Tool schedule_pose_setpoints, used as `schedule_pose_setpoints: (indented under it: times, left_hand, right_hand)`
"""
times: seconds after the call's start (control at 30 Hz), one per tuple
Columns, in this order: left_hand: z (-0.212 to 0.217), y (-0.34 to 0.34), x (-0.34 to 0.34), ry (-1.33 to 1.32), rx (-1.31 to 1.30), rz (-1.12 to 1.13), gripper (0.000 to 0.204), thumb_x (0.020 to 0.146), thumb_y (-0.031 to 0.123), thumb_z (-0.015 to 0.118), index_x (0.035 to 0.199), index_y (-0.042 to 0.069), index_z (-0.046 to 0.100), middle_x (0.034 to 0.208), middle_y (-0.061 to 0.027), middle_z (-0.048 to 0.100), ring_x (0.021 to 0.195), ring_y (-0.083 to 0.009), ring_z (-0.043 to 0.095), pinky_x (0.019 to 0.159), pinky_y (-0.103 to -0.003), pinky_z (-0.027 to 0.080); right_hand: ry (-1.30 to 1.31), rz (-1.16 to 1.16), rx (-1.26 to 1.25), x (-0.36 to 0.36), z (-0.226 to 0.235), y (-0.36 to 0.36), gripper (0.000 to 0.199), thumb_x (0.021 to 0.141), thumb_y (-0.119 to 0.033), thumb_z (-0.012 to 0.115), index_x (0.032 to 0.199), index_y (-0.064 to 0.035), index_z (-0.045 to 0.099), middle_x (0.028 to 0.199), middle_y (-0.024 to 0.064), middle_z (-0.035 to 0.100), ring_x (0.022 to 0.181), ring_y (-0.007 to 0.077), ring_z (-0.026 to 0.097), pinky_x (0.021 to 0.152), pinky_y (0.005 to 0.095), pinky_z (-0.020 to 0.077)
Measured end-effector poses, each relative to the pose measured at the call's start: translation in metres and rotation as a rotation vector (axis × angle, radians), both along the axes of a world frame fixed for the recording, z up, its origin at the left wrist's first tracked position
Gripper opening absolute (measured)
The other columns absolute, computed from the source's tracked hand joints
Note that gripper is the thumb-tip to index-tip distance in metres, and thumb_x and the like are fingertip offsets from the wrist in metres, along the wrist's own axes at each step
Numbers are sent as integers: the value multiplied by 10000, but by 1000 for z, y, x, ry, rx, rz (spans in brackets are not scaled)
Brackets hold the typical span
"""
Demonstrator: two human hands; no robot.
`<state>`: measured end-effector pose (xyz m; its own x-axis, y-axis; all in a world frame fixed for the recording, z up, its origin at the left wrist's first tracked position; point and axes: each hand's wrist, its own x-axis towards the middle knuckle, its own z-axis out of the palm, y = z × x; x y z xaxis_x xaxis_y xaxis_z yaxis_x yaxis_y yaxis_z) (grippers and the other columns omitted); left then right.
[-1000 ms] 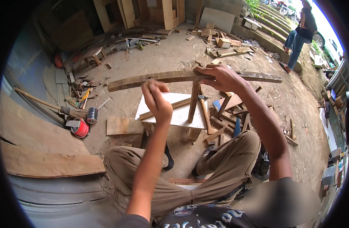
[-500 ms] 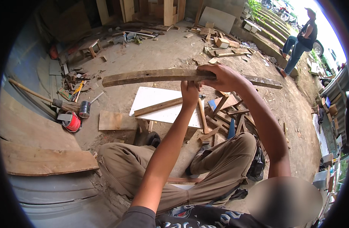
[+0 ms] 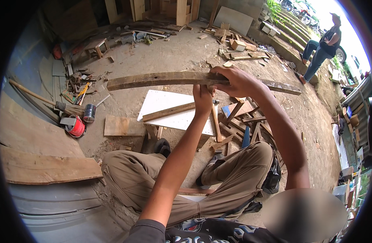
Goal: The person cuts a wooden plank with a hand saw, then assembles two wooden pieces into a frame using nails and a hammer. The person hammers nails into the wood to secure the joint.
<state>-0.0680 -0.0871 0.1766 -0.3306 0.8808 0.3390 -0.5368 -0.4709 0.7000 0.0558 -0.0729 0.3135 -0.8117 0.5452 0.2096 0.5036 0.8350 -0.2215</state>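
Note:
A long, weathered wooden strip (image 3: pixel 161 78) is held up level in front of me, above a low white-topped bench (image 3: pixel 182 123). My right hand (image 3: pixel 239 82) wraps around it from the right, fingers over the top edge. Against the strip's underside, close beside the right hand, is my left hand (image 3: pixel 203 99) with its fingers pinched together; whatever lies between them is too small or hidden. Another wooden strip (image 3: pixel 165 113) lies slantwise on the white top. At that top's right edge leans a hammer (image 3: pixel 216 123) with a wooden handle.
Scrap wood and a blue-handled tool (image 3: pixel 246 137) lie right of the bench. To the left are a red bucket (image 3: pixel 76 128), a dark can (image 3: pixel 89 113) and a broom (image 3: pixel 68 108). More offcuts (image 3: pixel 242 52) litter the far floor. A person (image 3: pixel 324 46) stands at far right.
Both hands keep their hold, with the strip nearly still. The view has shifted very slightly.

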Motion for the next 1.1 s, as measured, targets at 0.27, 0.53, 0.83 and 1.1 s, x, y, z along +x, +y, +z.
schedule_pose_setpoints:
  times: [0.27, 0.53, 0.83, 1.1]
  left_hand:
    - [-2, -6, 7, 26, 8, 19, 242, 1058, 158, 332, 981, 26, 519, 726, -35, 580, 571, -64, 482, 496, -235, 396]
    - [-7, -9, -10, 253, 38, 139, 224, 1057, 147, 372, 1025, 5, 542, 873, -82, 602, 751, -127, 571, 625, -278, 469]
    - [26, -109, -36, 619, 29, 606, 162, 938, 100, 668, 1048, -11, 710, 993, -89, 695, 920, -140, 632, 843, -275, 484]
    - [119, -53, -76, 1056, 4, 319, 248, 904, 247, 723, 1042, 45, 760, 872, -66, 762, 777, -105, 679, 728, -266, 515]
  right_hand:
    - [-95, -10, -112, 6, 10, 1, 430, 864, -159, 721, 1232, -11, 555, 936, 197, 693, 837, 372, 667, 749, 453, 520]
    - [-70, 18, -116, 2, 12, -2, 406, 881, -196, 708, 1215, -16, 564, 889, 197, 685, 798, 365, 661, 707, 454, 509]
    - [15, 107, -93, 1, 0, 10, 414, 871, -231, 733, 1180, -3, 579, 906, 205, 689, 800, 359, 668, 705, 451, 513]
    - [-8, 101, -116, -1, 7, 6, 414, 868, -272, 739, 1149, -1, 600, 873, 198, 692, 787, 371, 668, 696, 450, 512]
